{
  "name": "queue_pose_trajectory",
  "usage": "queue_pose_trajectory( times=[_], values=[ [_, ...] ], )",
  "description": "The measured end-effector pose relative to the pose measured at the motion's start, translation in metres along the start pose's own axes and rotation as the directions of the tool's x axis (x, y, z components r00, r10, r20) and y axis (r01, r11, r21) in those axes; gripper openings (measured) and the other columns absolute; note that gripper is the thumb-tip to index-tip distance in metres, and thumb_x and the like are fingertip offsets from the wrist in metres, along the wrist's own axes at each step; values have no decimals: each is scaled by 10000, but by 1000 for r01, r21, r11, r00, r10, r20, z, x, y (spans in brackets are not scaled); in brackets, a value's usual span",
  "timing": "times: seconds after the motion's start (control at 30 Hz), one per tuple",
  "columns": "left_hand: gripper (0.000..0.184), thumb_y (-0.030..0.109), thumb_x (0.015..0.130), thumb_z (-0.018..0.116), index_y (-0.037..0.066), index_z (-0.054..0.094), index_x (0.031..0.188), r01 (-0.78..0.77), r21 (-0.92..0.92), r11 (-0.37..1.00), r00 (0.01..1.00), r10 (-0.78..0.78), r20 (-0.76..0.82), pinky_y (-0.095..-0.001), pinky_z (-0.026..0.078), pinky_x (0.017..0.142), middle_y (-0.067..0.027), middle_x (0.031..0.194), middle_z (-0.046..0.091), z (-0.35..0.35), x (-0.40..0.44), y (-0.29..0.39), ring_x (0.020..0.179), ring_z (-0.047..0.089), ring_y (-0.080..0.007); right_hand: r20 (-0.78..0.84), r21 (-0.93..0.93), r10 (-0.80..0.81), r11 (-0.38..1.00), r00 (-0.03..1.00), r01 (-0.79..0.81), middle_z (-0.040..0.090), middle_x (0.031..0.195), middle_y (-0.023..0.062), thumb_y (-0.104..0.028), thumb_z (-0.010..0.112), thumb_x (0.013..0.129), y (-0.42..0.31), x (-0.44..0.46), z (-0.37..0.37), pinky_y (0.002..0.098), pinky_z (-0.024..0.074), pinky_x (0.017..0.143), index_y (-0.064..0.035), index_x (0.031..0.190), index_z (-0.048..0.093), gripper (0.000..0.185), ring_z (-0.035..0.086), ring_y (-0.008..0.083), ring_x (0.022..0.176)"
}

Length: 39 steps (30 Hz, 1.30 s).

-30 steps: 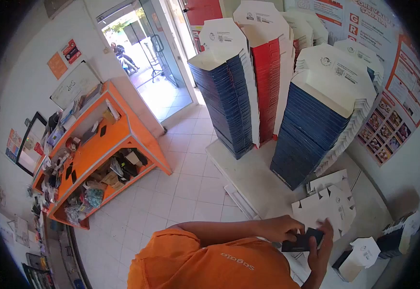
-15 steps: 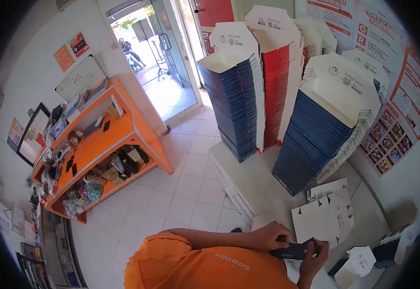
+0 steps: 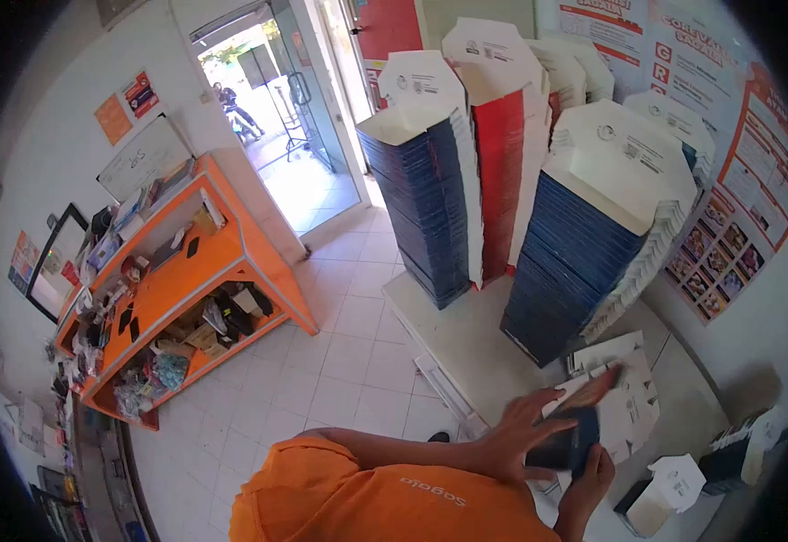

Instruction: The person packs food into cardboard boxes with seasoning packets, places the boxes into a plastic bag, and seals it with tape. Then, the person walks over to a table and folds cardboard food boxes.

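A dark blue folded cardboard box (image 3: 564, 443) is between my hands above the white table. My right hand (image 3: 595, 474) grips its near right side, thumb and fingers around the edge. My left hand (image 3: 519, 435) lies over the box's left side with fingers spread, touching it. A blurred reddish-brown strip (image 3: 591, 388) sticks up beyond the box; I cannot tell what it is. Just past the hands, flat white cardboard blanks (image 3: 631, 406) with notched edges rest on the table, partly covered. To the right stands an open white-and-blue box (image 3: 663, 495).
Tall nested stacks of blue boxes (image 3: 570, 257) and red boxes (image 3: 500, 167) rise on the white table (image 3: 439, 339). More boxes (image 3: 739, 456) sit at the right edge. Across the tiled floor (image 3: 317, 361) is a cluttered orange desk (image 3: 164, 285), near an open glass door (image 3: 308, 117).
My left hand has gone from a closed pinch at the box's edge to spread fingers over it. The box has turned and shows a broader face. The view has shifted slightly.
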<state>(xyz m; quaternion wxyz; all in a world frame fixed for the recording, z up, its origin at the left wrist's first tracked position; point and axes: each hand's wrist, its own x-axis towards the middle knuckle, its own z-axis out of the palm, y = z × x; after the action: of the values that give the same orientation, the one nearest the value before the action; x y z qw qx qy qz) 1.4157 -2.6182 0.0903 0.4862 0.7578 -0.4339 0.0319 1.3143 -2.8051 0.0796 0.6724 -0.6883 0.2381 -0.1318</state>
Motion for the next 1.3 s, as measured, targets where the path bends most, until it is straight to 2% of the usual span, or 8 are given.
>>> queue_pose_trajectory(
  times=[0.27,0.43,0.47,0.53,0.7,0.77,0.83,1.3],
  values=[
    [701,257,770,889,257,603,1410,-213,-322,923,935,288,207,-561,385,1117,-249,1596,240,54,40,4,1439,326,-467,-371,312,130,950,920,-8,538,1317,102,-260,582,1028,32,-1,-53,387,457,981,-48,1371,496,412,550,217,1196],
    [681,244,719,954,262,662,1335,-352,-491,797,788,535,303,-522,505,1033,-227,1570,274,113,42,24,1397,404,-436,-463,-31,36,998,885,-57,499,1412,104,-172,568,1041,148,-27,-152,371,397,1103,-58,1515,397,517,501,212,1274],
    [697,246,712,962,269,657,1339,-382,-507,773,768,571,291,-517,513,1032,-226,1563,281,128,38,27,1397,407,-434,-480,-567,-336,824,810,6,497,1415,222,-86,580,986,166,-27,-159,408,354,1150,17,1551,296,641,479,324,1346],
    [720,222,757,928,235,596,1395,-132,-599,789,808,436,396,-450,516,1005,-237,1527,344,153,29,50,1354,455,-396,-538,-95,-69,995,840,21,458,1482,236,-109,583,982,156,-48,-177,404,344,1159,38,1553,287,661,446,358,1393],
    [736,238,833,870,148,493,1458,-107,-724,682,767,519,377,-376,552,934,-228,1427,431,233,75,73,1244,559,-330,-647,-402,-134,896,751,-187,574,1344,229,-222,619,970,161,-54,-308,397,422,1058,42,1343,534,465,545,336,1229],
    [709,209,842,854,202,499,1455,324,-558,764,711,193,677,-392,574,924,-220,1445,426,301,67,41,1238,586,-319,-598,-19,-67,997,799,69,703,1093,95,-256,518,1033,174,-53,-391,326,526,884,31,1207,645,359,639,159,973],
    [655,242,860,808,174,503,1436,327,-294,898,708,-27,706,-400,574,890,-195,1355,510,357,82,50,1139,642,-312,-584,-337,-14,913,812,-227,691,1184,274,-279,751,871,161,-39,-442,458,501,988,63,1226,624,509,649,394,1177],
    [579,248,773,806,124,591,1296,-81,-136,987,773,148,617,-464,560,863,-153,1126,613,434,97,-19,1022,663,-352,-525,-768,-66,466,848,-439,695,1074,273,-251,730,867,193,1,-445,530,535,913,19,1172,595,429,665,460,1041]
  ],
)
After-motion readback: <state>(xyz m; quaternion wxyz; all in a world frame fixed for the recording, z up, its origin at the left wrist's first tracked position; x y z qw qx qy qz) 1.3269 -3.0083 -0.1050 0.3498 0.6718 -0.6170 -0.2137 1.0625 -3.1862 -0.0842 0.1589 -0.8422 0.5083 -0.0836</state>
